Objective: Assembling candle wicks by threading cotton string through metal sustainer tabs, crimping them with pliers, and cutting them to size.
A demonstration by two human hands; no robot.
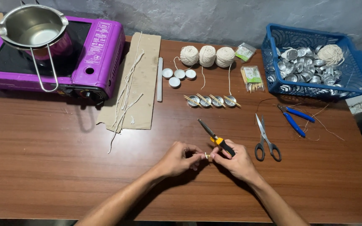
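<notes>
Both hands meet low over the middle of the wooden counter (pixel 63 167). The left hand (pixel 179 159) pinches a small pale stick piece (pixel 206 155) at its fingertips, closed narrowly on it so the tip juts toward the other hand. The right hand (pixel 237 161) is wrapped around the yellow-and-black handle of a utility knife (pixel 215 137), its blade slanting up and away from the body, while the thumb and forefinger steady the same little piece. Scissors (pixel 266 140) and blue-handled pliers (pixel 295 118) lie just to the right, within easy reach. Farther back sit a row of small metal cups (pixel 211 101) with sticks laid across them, three balls of string (pixel 207 55), a blue basket (pixel 357 79) of empty cups and a purple stove (pixel 97 54).
</notes>
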